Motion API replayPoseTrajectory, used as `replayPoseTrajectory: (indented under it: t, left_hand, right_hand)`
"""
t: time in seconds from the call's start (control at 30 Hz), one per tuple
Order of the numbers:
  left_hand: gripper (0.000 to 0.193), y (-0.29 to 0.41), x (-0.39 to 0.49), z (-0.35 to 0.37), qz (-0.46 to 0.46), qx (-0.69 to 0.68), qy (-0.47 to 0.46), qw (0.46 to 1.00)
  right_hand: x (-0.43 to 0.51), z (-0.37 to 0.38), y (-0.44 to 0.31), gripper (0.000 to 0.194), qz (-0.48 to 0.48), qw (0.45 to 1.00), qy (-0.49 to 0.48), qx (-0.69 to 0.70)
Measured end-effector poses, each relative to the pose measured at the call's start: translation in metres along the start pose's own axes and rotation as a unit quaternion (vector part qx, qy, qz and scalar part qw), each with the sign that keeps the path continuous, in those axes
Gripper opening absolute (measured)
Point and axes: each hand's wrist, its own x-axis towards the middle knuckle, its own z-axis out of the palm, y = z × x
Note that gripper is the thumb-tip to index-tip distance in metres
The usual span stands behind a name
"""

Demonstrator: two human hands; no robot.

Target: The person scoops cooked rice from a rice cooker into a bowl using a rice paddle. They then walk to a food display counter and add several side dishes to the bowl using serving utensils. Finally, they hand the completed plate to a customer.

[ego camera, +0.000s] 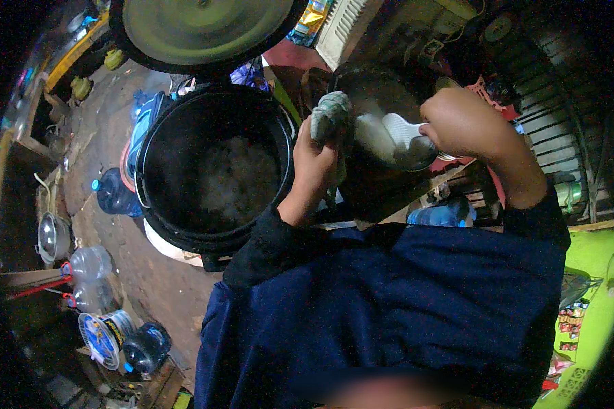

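Observation:
My left hand [314,166] grips a folded green-and-white checked cloth [330,115] at the near-left side of a dark cooking pot [358,76]. Whatever part of the pot lies under the cloth is hidden. In my right hand [455,120] is a white rice paddle [403,130], its dimpled blade down inside the pot. The blade touches a white mass that looks like cooked rice [371,138]. Left of the pot stands a large round black container [163,204], its inside dark and hazy with steam. Its broad round lid [204,30] is raised at the far side.
Blue water jugs [115,191] stand on the floor left of the container, with clear plastic bottles [89,263] and a printed plastic bucket [102,337] nearer. Another blue bottle [442,212] lies below the pot. A slatted rack [557,128] is at right, beside a lime-green surface [591,255].

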Motion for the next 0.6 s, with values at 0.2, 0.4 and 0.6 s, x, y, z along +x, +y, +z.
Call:
replayPoseTrajectory:
  t: [0.2, 0.4, 0.6]
  left_hand:
    - [0.037, 0.009, -0.004, 0.004, -0.042, -0.075, 0.018, 0.996]
    - [0.034, 0.021, -0.005, 0.009, -0.083, -0.023, 0.028, 0.996]
    - [0.035, 0.020, -0.008, 0.007, -0.014, 0.123, 0.027, 0.992]
  right_hand:
    - [-0.021, 0.037, 0.052, 0.017, 0.064, 0.995, 0.043, 0.067]
    - [0.005, 0.095, 0.074, 0.025, -0.009, 0.972, -0.008, 0.233]
    - [0.027, 0.118, 0.061, 0.037, 0.019, 0.961, 0.035, 0.274]
